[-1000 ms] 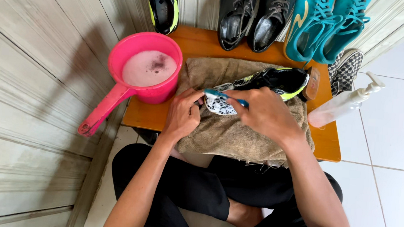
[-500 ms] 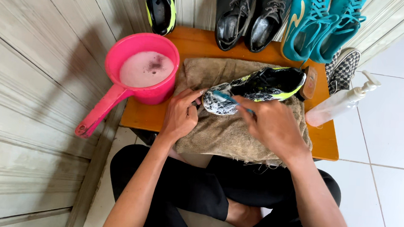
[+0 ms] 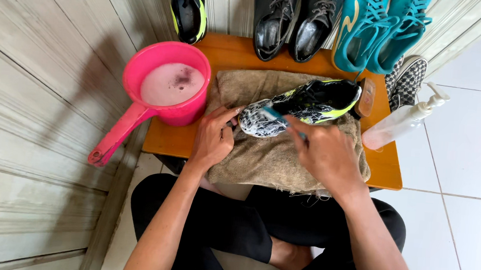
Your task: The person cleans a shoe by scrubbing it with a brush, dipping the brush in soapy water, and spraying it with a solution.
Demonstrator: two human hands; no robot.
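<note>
Left hand point(image 3: 213, 140) presses fingertips against the soapy black shoe point(image 3: 301, 106) on the towel point(image 3: 267, 156); right hand point(image 3: 324, 152) grips a toothbrush point(image 3: 278, 118) against it.

This looks like a home, a tiled corner by a panelled wall point(image 3: 35, 81). Past the fingers point(image 3: 227, 116) of the left hand, 6 shoes lean on the wall behind a low wooden table point(image 3: 387, 173). The white floor tiles point(image 3: 471, 145) suggest a house.

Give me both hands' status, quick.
Left hand: open, fingers steadying the shoe at its toe.
Right hand: closed on a brush against the shoe.
</note>
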